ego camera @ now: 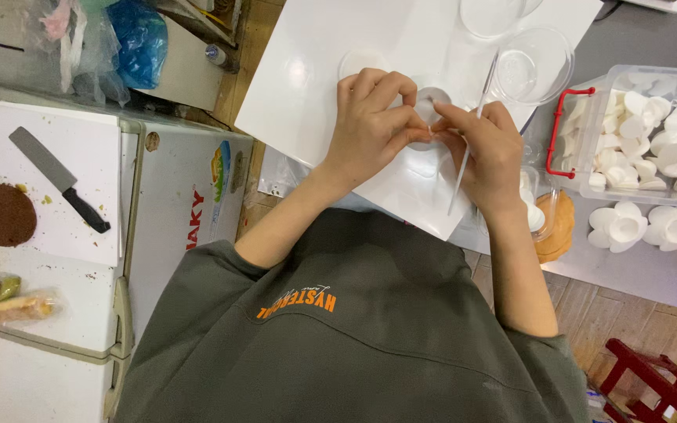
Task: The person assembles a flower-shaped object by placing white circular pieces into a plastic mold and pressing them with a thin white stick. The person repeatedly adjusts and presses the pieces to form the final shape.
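My left hand (370,125) and my right hand (486,153) meet over a white board (307,78), fingertips pinching a small thin white disc (431,106) between them. A long thin white stick tool (472,133) runs through my right hand's fingers, pointing up toward a clear plastic cup (533,66). Another flat white disc (362,61) lies on the board just beyond my left hand. My grey sleeves fill the lower middle of the view.
At the right, a clear box with a red handle (558,133) holds several white petal-like pieces, and white flower shapes (619,225) lie on the grey table. A knife (56,176) and brown round cake (1,214) rest on a white chest at the left.
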